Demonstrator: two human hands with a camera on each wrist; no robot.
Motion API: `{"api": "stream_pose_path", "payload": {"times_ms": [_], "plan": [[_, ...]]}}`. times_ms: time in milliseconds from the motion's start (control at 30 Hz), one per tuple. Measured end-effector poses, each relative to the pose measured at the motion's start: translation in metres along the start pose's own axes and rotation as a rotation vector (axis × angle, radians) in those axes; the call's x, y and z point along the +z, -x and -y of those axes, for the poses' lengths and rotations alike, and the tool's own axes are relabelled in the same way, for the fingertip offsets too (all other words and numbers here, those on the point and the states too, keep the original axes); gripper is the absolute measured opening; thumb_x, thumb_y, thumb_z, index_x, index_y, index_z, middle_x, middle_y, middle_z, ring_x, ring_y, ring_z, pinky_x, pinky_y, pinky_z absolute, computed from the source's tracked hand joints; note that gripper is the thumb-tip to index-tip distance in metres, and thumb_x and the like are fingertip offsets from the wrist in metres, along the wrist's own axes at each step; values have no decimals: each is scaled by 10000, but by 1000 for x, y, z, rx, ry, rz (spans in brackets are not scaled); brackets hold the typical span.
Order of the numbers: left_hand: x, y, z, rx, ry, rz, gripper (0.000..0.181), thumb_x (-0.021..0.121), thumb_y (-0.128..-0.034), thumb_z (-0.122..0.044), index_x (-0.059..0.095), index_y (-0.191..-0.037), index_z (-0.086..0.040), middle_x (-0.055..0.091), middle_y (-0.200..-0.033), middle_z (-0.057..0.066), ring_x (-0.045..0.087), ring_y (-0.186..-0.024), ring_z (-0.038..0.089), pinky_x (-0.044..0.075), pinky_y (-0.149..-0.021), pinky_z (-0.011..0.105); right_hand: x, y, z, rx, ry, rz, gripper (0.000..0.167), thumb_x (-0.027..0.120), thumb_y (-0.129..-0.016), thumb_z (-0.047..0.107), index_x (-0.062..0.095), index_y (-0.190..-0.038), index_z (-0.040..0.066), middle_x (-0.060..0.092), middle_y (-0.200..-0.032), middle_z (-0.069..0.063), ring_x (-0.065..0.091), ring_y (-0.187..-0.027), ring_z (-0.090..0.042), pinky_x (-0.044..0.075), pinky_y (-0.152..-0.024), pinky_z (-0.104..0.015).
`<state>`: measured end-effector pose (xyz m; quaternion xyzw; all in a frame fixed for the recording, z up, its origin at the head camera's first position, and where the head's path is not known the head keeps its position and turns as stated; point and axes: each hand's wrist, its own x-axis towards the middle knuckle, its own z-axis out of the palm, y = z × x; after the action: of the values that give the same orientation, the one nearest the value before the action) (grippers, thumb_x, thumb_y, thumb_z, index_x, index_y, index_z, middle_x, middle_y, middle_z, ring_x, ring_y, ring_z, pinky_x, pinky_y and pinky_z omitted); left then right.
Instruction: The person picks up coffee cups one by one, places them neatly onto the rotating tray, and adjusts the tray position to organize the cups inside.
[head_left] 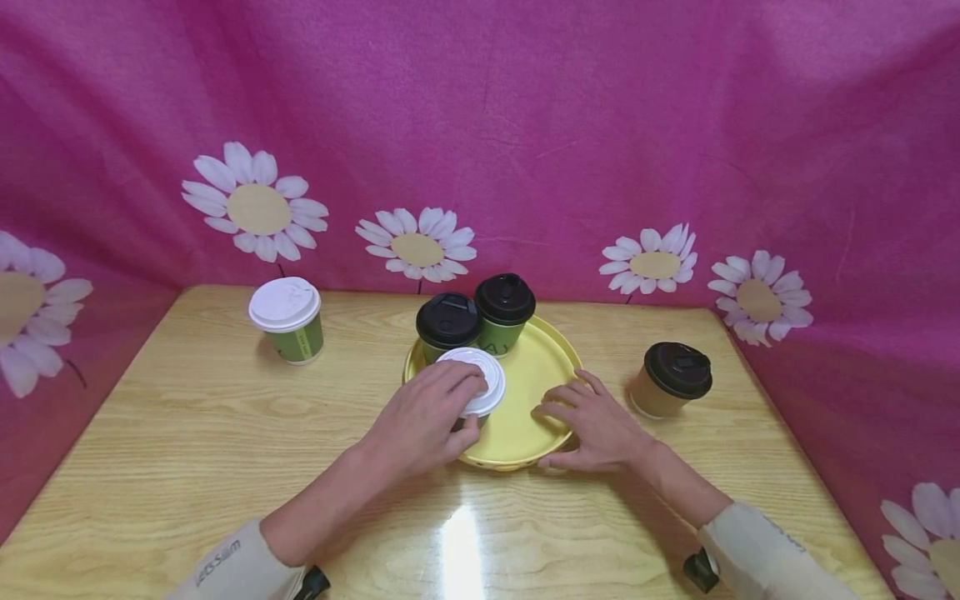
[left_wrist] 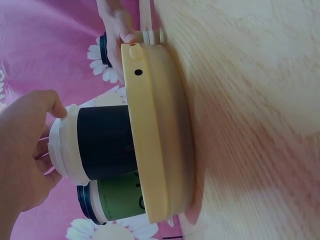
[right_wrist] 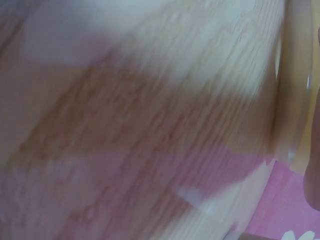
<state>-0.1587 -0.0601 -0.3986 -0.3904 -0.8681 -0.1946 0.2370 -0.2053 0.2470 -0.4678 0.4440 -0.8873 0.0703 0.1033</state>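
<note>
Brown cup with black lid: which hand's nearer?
Right. The right hand is at the rim of the yellow tray, just left of the brown cup. The left hand is farther left, holding the white-lidded black cup.

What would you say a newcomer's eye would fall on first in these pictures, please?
Probably the vivid magenta cloth with large white daisies behind the table. Next comes the yellow tray, with two black-lidded green cups towards its far side. The left hand grips a white-lidded dark cup just in front of them, while the right hand touches the tray's right rim.
</note>
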Motion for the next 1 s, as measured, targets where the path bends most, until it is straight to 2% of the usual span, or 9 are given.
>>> {"api": "stream_pose_path", "payload": {"times_ms": [167,400,700,1000], "plan": [[-3,0,1,-4,-1,12,281,652,-811,-157,643,-1071,-48,623,-1142,76,564,-1122,242,434,-1038,357,1,0,6,19,9,0,704,559,-806,787,680,-1182,204,630,-1152,-13,553,-1116,-233,239,-1129,-560],[-5,0,4,-9,-9,22,277,688,-854,-221,646,-1070,-54,635,-1111,76,571,-1132,233,367,-1120,392,-1,-1,16,78,0,20,703,566,-797,791,679,-1168,205,617,-1144,-18,552,-1125,-241,214,-1139,-570],[-7,-3,7,-4,-8,32,269,725,-856,-212,668,-1068,-56,648,-1087,60,579,-1143,243,350,-1134,420,-1,-2,24,110,20,9,685,566,-803,786,677,-1150,205,611,-1121,-8,546,-1082,-256,242,-1116,-559],[-7,-4,11,0,-4,13,224,741,-842,-194,657,-999,-58,646,-1043,49,596,-1085,238,350,-1132,451,-3,-3,35,164,31,16,677,566,-802,789,681,-1144,216,615,-1115,-17,553,-1067,-260,233,-1126,-589]]}}
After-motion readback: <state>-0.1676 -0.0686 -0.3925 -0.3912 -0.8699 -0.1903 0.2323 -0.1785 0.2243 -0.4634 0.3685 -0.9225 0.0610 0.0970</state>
